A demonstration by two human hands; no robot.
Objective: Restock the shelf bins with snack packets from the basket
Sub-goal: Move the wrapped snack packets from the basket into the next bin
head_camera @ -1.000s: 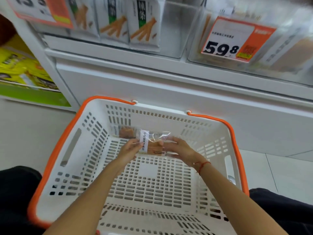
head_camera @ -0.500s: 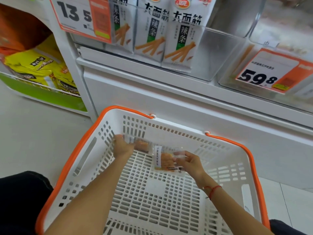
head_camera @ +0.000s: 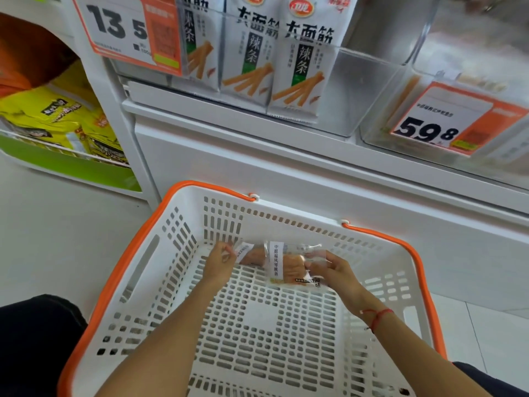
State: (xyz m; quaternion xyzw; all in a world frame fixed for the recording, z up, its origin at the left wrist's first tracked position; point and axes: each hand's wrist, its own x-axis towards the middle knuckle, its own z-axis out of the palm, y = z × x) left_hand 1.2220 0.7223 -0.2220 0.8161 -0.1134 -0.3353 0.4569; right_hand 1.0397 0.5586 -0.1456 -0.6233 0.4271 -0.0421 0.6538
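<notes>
- We find the basket point(head_camera: 183, 242) to be smooth white perforated plastic with a glossy orange rim.
- We note the snack packets point(head_camera: 289, 265) are clear, shiny film with white paper-like labels.
- We record the shelf bins point(head_camera: 369, 90) as transparent glossy plastic.

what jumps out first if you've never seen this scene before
The big white basket with the orange rim fills the lower middle, and inside it the left hand and right hand each hold a clear snack packet near the far wall. Above, white spicy-strip bags stand in a clear shelf bin, flanked by bold price tags reading 13.5 at top left and 59.8 at right.
</notes>
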